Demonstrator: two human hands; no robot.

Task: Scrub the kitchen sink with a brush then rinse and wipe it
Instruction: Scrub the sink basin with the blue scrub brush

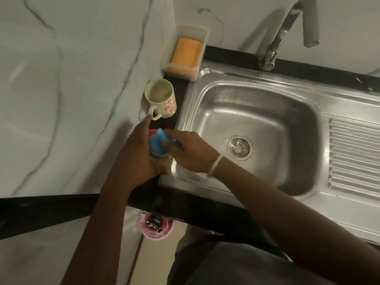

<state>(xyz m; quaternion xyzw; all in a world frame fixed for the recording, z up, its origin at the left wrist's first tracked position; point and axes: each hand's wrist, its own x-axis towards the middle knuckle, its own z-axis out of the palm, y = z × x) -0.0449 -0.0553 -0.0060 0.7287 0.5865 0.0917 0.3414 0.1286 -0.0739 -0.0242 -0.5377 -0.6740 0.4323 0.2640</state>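
A steel sink (253,120) with a round drain (239,147) fills the right of the head view, under a chrome faucet (287,27). At the sink's left rim my left hand (135,157) grips a bottle with a blue cap (157,144). My right hand (191,153) pinches the top of that blue cap. The bottle's body is mostly hidden by my fingers. No brush is in view.
A flowered mug (161,98) stands on the dark counter strip just behind my hands. Further back a white tray (202,38) holds an orange sponge (186,51). The ribbed drainboard (353,157) lies to the right. A pink bin (155,226) sits on the floor below.
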